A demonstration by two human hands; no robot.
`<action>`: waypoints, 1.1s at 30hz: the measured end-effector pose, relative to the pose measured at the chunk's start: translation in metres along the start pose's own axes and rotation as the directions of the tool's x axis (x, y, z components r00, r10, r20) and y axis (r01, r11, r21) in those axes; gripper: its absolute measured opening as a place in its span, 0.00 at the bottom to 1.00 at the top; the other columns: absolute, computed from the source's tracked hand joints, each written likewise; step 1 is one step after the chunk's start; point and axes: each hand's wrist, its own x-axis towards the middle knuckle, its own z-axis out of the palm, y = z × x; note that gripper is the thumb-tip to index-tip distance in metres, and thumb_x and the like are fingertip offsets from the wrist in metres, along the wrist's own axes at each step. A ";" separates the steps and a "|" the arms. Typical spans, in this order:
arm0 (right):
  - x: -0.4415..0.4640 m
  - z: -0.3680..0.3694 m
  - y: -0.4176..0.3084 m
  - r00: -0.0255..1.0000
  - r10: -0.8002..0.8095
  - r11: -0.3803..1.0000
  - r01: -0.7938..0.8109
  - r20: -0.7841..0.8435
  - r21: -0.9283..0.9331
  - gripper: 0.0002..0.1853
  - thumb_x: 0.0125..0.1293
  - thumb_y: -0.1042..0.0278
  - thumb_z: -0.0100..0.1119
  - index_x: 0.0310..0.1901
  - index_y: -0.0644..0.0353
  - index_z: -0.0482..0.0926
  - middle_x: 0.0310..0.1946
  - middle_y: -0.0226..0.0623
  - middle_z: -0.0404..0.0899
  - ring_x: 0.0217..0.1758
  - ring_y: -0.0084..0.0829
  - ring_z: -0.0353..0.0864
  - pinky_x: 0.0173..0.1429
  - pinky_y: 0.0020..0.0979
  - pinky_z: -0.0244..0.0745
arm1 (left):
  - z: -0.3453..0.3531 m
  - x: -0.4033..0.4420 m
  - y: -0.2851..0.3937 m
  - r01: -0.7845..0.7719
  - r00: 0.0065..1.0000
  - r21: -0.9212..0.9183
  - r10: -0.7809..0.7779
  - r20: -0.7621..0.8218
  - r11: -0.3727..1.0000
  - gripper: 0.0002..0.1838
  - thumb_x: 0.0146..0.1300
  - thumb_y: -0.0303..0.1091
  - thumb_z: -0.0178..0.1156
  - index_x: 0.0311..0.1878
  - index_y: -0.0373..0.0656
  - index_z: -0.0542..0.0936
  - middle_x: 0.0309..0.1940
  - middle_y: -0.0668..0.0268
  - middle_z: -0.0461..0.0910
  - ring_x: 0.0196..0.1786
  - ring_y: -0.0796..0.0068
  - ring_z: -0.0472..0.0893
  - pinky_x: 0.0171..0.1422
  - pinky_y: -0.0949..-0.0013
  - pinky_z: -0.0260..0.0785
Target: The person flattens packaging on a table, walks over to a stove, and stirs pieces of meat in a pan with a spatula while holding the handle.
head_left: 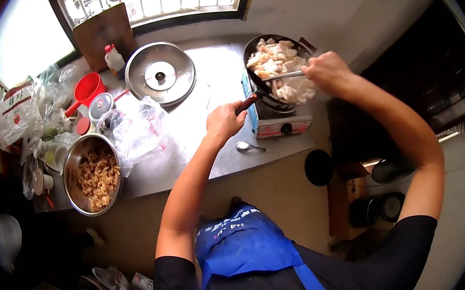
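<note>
Your left hand (225,122) is wrapped round the handle (246,103) of the pan (259,68), and your right hand (328,74), just off the pan's right edge, is closed on a metal utensil (286,75) that reaches in over the pale pieces of food (273,57). The pan sits on the tabletop stove (278,128), heaped full — close to the rim in places, so a hard push could send pieces over its side. If your left grip slackens while the right pushes, the pan could twist or slide on its support. Steam or spitting fat could also catch your right fingers; whether a flame is lit, I cannot tell. Nearer you than the pan, a spoon (251,147) lies on the counter (187,138), where a careless sweep could knock it off. Well to the pan's left is a thin plastic bag (140,132) — a risk only if it drifts toward heat. Farther left again, the metal bowl (69,177) of browned food (100,180) seems to overhang the counter's front edge, so a bump could tip it
</note>
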 end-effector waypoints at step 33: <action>-0.028 -0.049 0.035 0.864 0.469 0.734 -0.497 0.184 0.462 0.13 0.62 0.67 0.62 0.46 0.52 0.90 0.37 0.48 0.87 0.44 0.49 0.86 0.51 0.45 0.80 | -0.003 -0.004 0.003 0.003 1.000 0.008 -0.003 0.025 1.000 0.17 0.66 0.49 0.60 0.54 0.58 0.85 0.34 0.55 0.86 0.41 0.49 0.86 0.46 0.50 0.77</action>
